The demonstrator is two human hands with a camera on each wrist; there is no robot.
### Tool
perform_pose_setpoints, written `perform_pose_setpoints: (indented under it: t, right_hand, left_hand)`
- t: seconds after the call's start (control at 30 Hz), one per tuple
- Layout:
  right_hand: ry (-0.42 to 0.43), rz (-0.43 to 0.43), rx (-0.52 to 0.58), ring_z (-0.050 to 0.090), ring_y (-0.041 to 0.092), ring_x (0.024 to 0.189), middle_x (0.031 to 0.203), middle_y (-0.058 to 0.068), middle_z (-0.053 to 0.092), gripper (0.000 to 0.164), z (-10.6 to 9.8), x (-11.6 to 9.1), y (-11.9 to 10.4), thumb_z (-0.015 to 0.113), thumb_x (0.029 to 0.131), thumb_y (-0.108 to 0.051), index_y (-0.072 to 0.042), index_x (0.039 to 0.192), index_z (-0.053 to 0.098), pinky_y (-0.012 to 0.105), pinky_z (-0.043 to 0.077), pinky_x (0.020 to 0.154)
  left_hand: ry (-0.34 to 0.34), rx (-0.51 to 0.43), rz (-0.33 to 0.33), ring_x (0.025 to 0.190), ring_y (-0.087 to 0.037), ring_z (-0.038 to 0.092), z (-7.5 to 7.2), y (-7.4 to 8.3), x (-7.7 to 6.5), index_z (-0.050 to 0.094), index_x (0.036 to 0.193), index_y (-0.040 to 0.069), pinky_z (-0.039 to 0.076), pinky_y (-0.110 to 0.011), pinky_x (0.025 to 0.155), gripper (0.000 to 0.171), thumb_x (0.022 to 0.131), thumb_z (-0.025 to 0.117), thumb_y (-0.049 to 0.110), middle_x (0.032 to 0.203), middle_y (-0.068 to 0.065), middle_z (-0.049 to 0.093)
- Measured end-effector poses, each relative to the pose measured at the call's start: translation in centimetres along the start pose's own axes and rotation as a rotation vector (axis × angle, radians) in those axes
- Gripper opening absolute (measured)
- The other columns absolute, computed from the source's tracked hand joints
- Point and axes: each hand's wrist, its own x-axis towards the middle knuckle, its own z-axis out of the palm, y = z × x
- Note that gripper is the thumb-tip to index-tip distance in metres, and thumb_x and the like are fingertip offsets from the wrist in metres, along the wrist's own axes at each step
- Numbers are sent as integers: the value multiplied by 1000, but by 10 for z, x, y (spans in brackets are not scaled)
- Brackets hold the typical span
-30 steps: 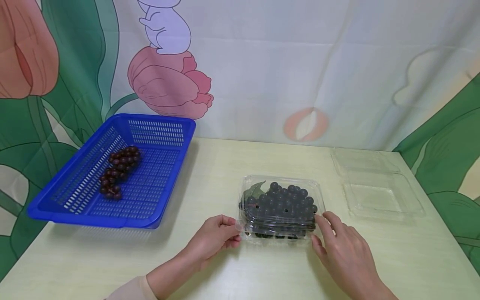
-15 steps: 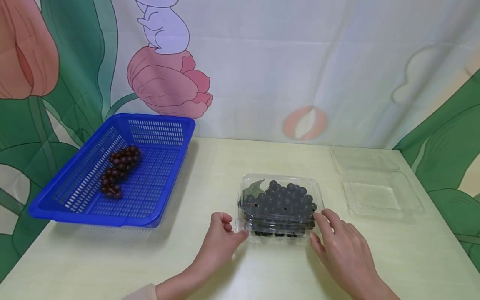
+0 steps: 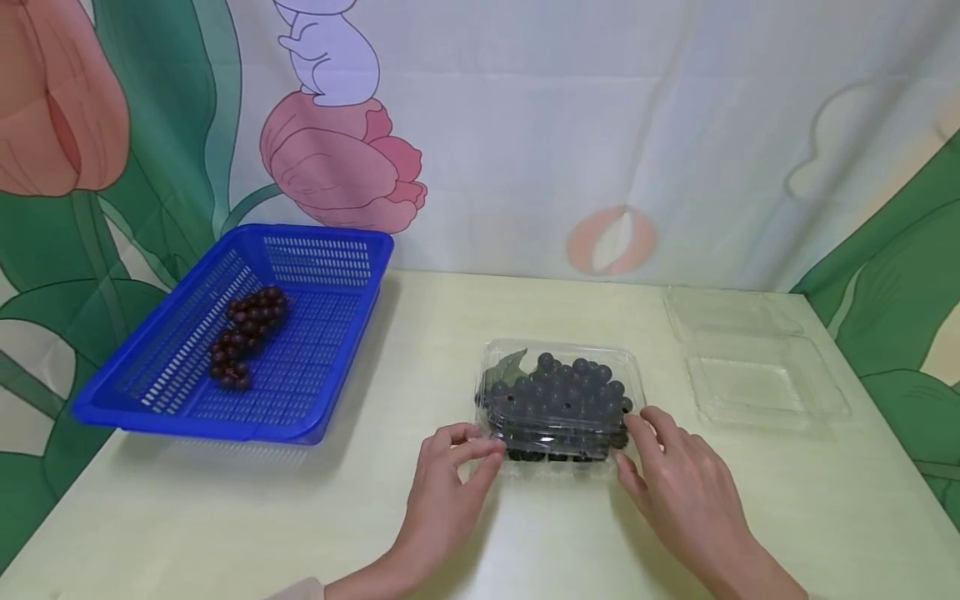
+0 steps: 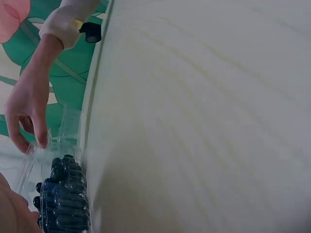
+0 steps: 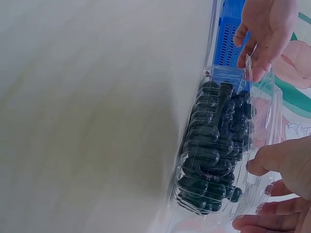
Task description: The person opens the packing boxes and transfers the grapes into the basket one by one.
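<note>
A clear plastic clamshell box [image 3: 558, 346] of dark grapes [image 3: 570, 387] sits on the table, lid over the fruit. A green leaf [image 3: 507, 367] lies among the grapes at the left. My left hand [image 3: 450, 483] pinches the box's front left corner between thumb and forefinger. At the right front corner, my right hand [image 3: 686, 479] grips the edge, its thumb low at the front and its fingers along the side. In the right wrist view the right hand [image 5: 286, 170] is close to the lid's rim, and the dark grapes [image 5: 209, 145] show through the plastic.
A blue plastic basket [image 3: 322, 375] with a bunch of dark red grapes [image 3: 247, 333] stands on the left of the table [image 3: 555, 550]. An opened clear clamshell box [image 3: 757, 354] lies at the back right. A printed curtain [image 3: 510, 150] hangs behind.
The left hand has shifted from the box's left side round to its front left corner, its fingers drawing together there. The right hand stays at the right edge.
</note>
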Motion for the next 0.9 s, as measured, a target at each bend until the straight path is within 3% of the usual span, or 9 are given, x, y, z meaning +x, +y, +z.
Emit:
perform_pose_setpoints:
  t: [0.07, 0.17, 0.3, 0.4, 0.5, 0.67, 0.77, 0.9]
  right_hand:
    - [-6, 0, -2, 62, 31, 59, 104, 21, 64, 36, 0, 1, 0, 76, 80, -13, 6, 110, 67, 45, 53, 51]
    - [-21, 3, -8, 63, 31, 60, 104, 22, 65, 36, -1, 3, 0, 78, 79, -12, 6, 109, 68, 46, 54, 53]
    - [-30, 8, -8, 62, 31, 59, 104, 22, 65, 37, -1, 4, -1, 79, 78, -11, 7, 109, 69, 45, 54, 53]
    - [-30, 10, -5, 62, 31, 59, 104, 22, 65, 37, -1, 4, -3, 80, 78, -10, 7, 109, 69, 45, 54, 52]
    - [-36, 15, -2, 63, 30, 59, 104, 22, 65, 37, -1, 3, -3, 80, 78, -10, 6, 109, 69, 45, 54, 53]
    - [-42, 27, 1, 64, 31, 61, 105, 22, 65, 39, -1, 3, -4, 82, 77, -11, 6, 110, 69, 47, 55, 54]
    - [-39, 30, 3, 64, 32, 62, 105, 22, 64, 40, -1, 3, -5, 83, 77, -11, 6, 111, 69, 47, 55, 55]
    - [-36, 32, 3, 65, 33, 64, 106, 22, 64, 42, 0, 4, -7, 84, 77, -11, 6, 113, 69, 48, 56, 57]
  left_hand:
    - [-25, 107, 75, 131, -32, 45, 1, 0, -4, 79, 114, 12, 40, -56, 101, 20, 95, 74, 18, 134, -4, 58]
    - [-104, 356, 191, 142, -40, 36, 1, 2, -8, 70, 127, 6, 35, -62, 106, 37, 93, 76, 19, 144, -13, 52]
    - [-205, 726, 328, 147, -44, 30, 2, 6, -14, 58, 141, 2, 35, -58, 109, 57, 93, 76, 28, 146, -20, 48]
    - [-201, 887, 432, 140, -36, 40, 6, 9, -18, 55, 142, 0, 39, -50, 108, 60, 94, 74, 31, 141, -16, 54]
    - [-154, 924, 539, 128, -29, 50, 13, 11, -18, 56, 139, -1, 40, -44, 106, 55, 95, 73, 27, 132, -12, 58]
    - [-87, 844, 699, 112, -24, 57, 23, 15, -10, 63, 130, -1, 45, -36, 103, 37, 92, 63, 0, 119, -10, 62]
    - [-80, 803, 740, 109, -22, 58, 28, 18, -4, 67, 126, 0, 49, -32, 99, 42, 85, 61, -7, 117, -9, 64]
    - [-96, 798, 736, 105, -19, 59, 33, 21, 0, 69, 125, 4, 54, -30, 88, 40, 86, 64, -6, 115, -6, 65]
